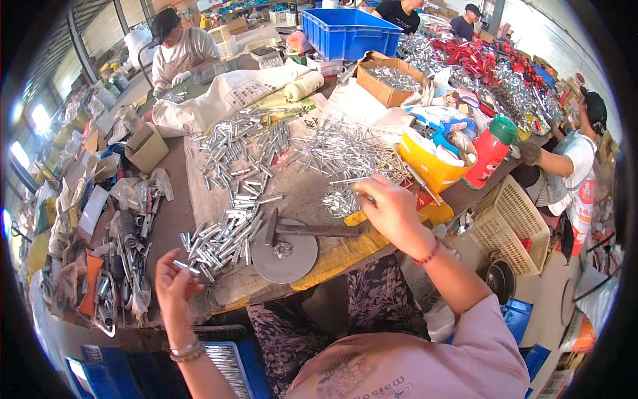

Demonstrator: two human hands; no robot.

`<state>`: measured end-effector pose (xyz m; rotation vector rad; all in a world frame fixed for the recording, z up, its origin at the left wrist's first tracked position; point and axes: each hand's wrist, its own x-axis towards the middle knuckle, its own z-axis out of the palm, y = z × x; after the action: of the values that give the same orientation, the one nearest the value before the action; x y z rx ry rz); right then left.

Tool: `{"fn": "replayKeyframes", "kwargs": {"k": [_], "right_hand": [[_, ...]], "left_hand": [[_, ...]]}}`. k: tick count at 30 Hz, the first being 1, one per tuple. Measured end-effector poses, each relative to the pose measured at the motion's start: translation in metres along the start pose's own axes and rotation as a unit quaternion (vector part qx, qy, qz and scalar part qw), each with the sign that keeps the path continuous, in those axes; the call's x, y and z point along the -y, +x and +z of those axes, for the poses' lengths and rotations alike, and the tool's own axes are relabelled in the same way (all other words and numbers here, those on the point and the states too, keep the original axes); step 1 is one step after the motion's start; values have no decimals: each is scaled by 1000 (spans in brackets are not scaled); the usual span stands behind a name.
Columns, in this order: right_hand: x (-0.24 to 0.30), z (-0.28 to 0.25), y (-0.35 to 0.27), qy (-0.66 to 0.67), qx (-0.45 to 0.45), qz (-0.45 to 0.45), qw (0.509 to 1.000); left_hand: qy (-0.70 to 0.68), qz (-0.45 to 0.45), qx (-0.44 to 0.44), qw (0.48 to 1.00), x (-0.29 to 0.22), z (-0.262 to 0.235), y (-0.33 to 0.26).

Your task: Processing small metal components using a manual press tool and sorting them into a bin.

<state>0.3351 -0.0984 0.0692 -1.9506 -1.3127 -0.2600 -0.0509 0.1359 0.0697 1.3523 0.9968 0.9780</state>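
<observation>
My left hand [174,286] is at the table's front left edge, thumb and fingers closed on a short silver metal tube [187,267]. Beside it lies a pile of similar silver tubes [219,243]. My right hand [393,213] is over the right side of the table, its fingertips pinched together near a heap of small metal parts [342,199]. Whatever is between those fingers cannot be made out. Between my hands, a hammer [312,230] rests with its head on a round grey plate [289,266]. A small shiny metal piece [282,250] sits on that plate.
Long thin metal pins [339,149] lie mid-table. A yellow container [432,163] and a red bottle with a green cap [490,153] stand at right. Behind are a cardboard box [389,80] and a blue bin [349,36]. Other people work around the table.
</observation>
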Motion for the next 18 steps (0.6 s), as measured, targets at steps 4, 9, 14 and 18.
{"fn": "replayKeyframes", "kwargs": {"k": [4, 9, 14, 18], "right_hand": [[-27, 35, 36, -133, 25, -62, 989], [-40, 49, 45, -185, 45, -120, 974], [-27, 30, 32, -111, 60, -141, 982], [-3, 17, 19, -56, 40, -140, 988]], "left_hand": [[-28, -18, 127, 991, 1, 46, -29], [20, -38, 193, 980, 11, 84, -52], [155, 4, 174, 972, 22, 85, -56], [221, 178, 177, 943, 12, 95, -57]]}}
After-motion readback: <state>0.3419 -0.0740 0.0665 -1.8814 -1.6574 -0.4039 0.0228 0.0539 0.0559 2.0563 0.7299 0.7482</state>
